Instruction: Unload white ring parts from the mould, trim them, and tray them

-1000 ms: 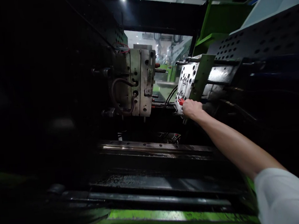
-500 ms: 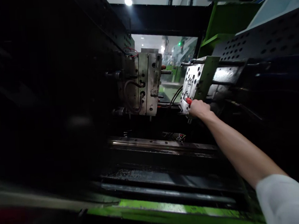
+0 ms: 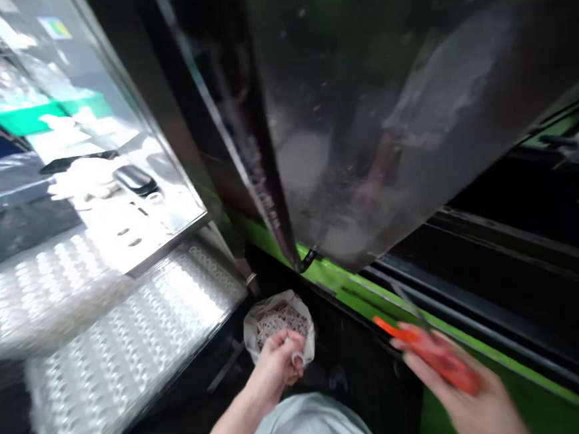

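My right hand [image 3: 453, 388] is low at the right, blurred by motion, and grips a red-handled tool [image 3: 420, 350] that looks like cutters, its dark tips pointing up-left toward the green machine frame [image 3: 345, 286]. My left hand [image 3: 276, 368] is low in the middle with its fingers curled around a small pale part [image 3: 297, 359]. Just beyond that hand stands an open white bag [image 3: 278, 321] filled with small light pieces.
A dark sliding machine door [image 3: 362, 117] fills the upper middle and right. Steel tread-plate steps [image 3: 112, 324] lie at the left, with a bench holding a dark object [image 3: 135, 179] and white items behind. Dark rails [image 3: 497, 254] run at the right.
The view has swung from the open mould inside the machine down to the floor beside it. My right hand has drawn back from the mould plate with the red tool. My left hand has come into view.
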The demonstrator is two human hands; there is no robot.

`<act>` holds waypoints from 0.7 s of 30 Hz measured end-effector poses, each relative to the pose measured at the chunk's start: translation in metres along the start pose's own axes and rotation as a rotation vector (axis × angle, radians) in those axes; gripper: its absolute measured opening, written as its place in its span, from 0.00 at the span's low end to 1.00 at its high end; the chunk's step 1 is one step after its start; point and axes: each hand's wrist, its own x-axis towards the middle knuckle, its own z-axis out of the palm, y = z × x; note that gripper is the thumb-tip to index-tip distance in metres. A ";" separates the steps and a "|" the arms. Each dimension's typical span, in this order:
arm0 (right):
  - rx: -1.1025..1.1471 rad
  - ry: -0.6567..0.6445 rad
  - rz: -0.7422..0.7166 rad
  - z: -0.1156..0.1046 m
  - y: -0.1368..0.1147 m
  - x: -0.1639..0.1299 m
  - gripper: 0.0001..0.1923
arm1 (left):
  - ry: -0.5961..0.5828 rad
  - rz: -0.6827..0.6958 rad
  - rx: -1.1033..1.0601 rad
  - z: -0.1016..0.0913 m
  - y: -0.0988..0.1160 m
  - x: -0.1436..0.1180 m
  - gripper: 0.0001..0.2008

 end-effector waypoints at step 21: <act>-0.099 -0.088 -0.183 0.127 -0.086 0.060 0.15 | -0.199 0.116 -0.507 0.011 0.093 -0.082 0.09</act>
